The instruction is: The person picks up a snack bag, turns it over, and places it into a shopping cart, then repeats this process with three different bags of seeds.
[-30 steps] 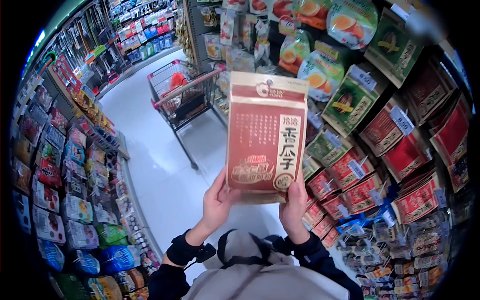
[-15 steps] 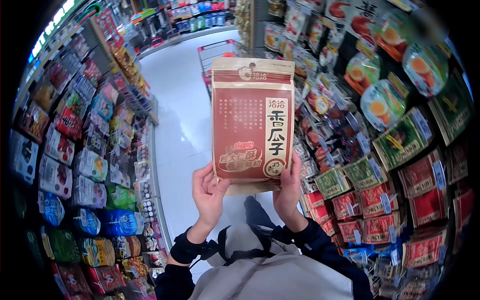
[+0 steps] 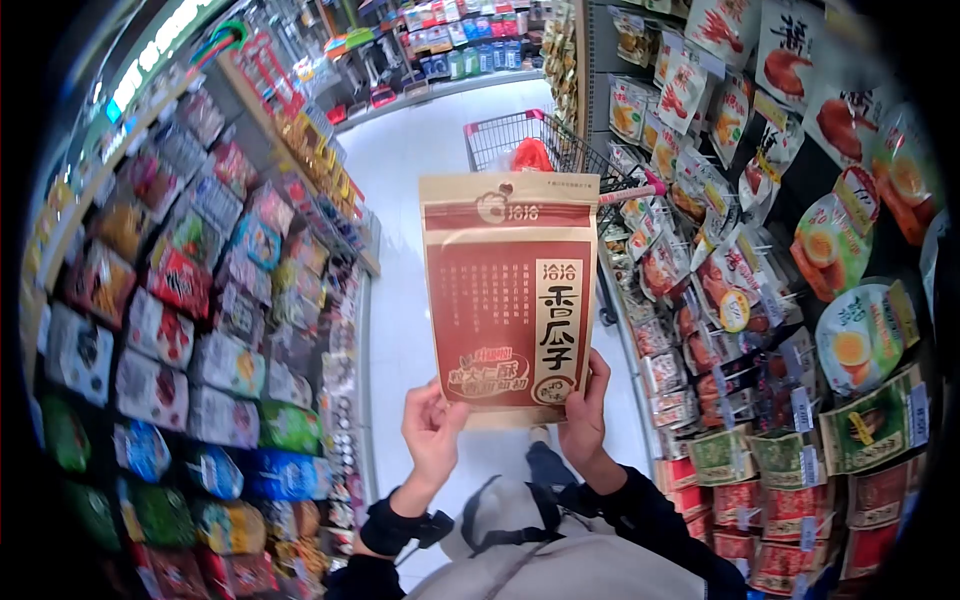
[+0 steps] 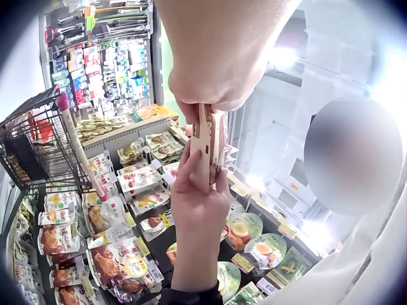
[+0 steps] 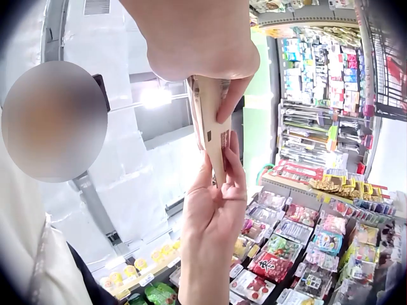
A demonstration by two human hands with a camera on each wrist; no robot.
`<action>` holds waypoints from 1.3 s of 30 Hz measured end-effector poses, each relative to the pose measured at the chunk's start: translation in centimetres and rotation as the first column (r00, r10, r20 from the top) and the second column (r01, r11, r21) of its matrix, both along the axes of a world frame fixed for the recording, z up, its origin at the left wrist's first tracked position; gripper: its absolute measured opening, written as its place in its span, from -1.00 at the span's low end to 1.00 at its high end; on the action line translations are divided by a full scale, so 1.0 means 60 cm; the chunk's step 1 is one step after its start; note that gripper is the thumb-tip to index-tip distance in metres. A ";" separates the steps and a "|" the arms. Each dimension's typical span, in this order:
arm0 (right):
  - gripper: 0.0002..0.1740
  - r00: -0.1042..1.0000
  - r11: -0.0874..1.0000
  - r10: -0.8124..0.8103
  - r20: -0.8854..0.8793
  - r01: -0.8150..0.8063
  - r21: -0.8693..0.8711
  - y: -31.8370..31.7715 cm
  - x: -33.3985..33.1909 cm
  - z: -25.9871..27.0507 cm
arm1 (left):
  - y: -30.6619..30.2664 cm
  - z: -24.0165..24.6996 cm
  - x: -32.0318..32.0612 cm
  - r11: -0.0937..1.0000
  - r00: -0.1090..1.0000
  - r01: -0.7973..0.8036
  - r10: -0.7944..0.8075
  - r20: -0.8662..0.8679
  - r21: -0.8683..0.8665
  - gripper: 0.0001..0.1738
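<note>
A red and tan paper bag of sunflower seeds (image 3: 505, 300) is held upright before the chest, its printed front facing the head camera. My left hand (image 3: 432, 435) grips the lower left corner, thumb on the front. At the lower right corner, my right hand (image 3: 587, 425) pinches the bag between thumb and fingers. The left wrist view shows the bag (image 4: 202, 155) edge-on between both hands. Its narrow side (image 5: 210, 121) faces the right wrist camera, with fingers along the side.
Packaged snacks (image 3: 190, 330) fill the left shelf. On the right hang bagged foods (image 3: 740, 290) and green and red seed bags (image 3: 780, 470) with price tags. A shopping cart (image 3: 500, 140) holding something red stands ahead in the white-floored aisle (image 3: 400, 220).
The head view has turned left, so the cart and both shelves shift rightward in it. The bag has straightened from a slight tilt, and both hands keep their hold on its lower corners.
</note>
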State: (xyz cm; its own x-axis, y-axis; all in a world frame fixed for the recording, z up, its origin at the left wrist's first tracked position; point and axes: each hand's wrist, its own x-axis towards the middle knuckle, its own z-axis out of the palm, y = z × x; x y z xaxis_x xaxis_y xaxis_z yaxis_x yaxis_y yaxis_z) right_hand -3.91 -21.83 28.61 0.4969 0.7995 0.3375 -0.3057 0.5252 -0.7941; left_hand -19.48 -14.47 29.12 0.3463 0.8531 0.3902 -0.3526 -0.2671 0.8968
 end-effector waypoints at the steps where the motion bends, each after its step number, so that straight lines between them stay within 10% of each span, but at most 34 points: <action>1: -0.44 1.000 1.000 -0.003 0.014 0.003 0.027 0.021 0.016 -0.005 | 0.020 0.005 0.020 1.000 1.000 -0.003 0.003 0.020 -0.016 -0.65; 17: -0.45 0.994 0.987 0.110 0.003 -0.109 -0.114 0.246 0.101 -0.005 | 0.228 -0.002 0.095 0.951 0.956 -0.285 0.274 -0.100 -0.121 -0.94; 39: -0.41 0.981 0.959 0.174 0.083 -0.150 -0.241 0.685 -0.113 -0.001 | 0.674 0.010 -0.125 0.950 0.965 -0.262 0.258 -0.041 -0.169 -0.94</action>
State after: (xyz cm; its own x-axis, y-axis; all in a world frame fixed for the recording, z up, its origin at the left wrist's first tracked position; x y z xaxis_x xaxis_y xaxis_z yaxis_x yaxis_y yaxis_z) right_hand -10.72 19.26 28.56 0.3270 0.9287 0.1751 -0.2826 0.2729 -0.9196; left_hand -27.00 25.98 29.72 0.1091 0.9679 0.2263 -0.2751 -0.1894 0.9426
